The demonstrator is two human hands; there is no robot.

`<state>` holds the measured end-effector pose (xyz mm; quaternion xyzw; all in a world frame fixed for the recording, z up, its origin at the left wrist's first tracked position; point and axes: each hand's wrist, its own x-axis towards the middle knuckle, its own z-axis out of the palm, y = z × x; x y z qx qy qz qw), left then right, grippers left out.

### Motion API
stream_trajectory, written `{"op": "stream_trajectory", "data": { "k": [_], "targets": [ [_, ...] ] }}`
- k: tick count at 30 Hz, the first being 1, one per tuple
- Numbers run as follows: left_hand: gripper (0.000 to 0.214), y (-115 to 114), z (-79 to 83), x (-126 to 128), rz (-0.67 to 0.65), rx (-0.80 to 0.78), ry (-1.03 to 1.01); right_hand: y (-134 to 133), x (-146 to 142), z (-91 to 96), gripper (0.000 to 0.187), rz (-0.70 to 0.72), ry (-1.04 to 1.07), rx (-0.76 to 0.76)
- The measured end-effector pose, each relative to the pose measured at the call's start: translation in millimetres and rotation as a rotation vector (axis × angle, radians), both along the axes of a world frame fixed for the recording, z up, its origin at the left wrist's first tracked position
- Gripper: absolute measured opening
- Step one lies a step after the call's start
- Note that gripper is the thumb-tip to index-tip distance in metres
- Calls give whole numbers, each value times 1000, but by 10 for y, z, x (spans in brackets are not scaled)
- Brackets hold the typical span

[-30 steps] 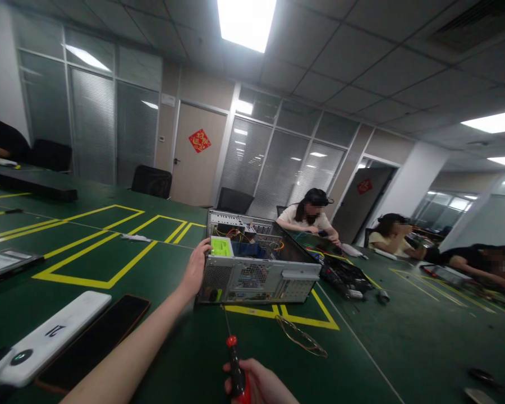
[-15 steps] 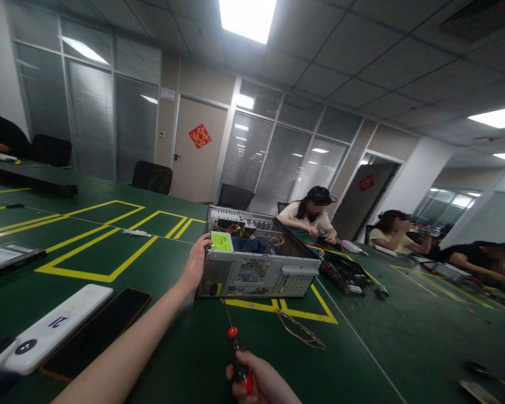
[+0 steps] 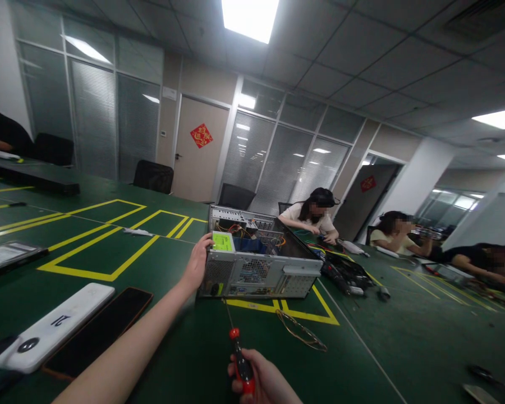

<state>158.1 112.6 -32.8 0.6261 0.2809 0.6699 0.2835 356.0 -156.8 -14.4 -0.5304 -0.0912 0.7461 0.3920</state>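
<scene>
An open computer case lies on the green table with its back panel facing me. Inside it I see wiring and a power supply with a bright green label. My left hand grips the case's near left corner, beside that label. In my right hand is a red and black screwdriver, fingers wrapped round its handle. Its thin shaft points up and away, the tip close to the lower left edge of the back panel; whether it touches a screw I cannot tell.
A white device marked 21 and a dark phone lie to the left, beyond them a drive-like box. A thin loop lies before the case. Right of it is a black tool case; a person works behind.
The view shifts very slightly. My left hand stays on the case corner, and the screwdriver in my right hand has barely moved.
</scene>
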Motion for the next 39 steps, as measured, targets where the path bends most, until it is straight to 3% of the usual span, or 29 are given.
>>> {"op": "stream_trajectory", "data": {
  "k": [4,12,17,24,32,39],
  "targets": [
    [72,4,4,-16,1,6,3,-1,15,-16,27,0,20,5],
    [67,-7,22,-9,-1,-11,-3,-9,0,-7,29,-34,35,-9],
    [69,-5,6,-7,-1,-23,-12,-3,-7,10,19,-78,74,-2],
    [70,15,-1,-1,-2,-16,-13,-9,88,49,43,-125,103,-35],
    [70,16,-10,-3,6,-12,-5,12,67,19,33,-125,131,-25],
    [66,5,-6,14,0,-23,-23,22,114,29,42,-140,146,-26]
  ]
}}
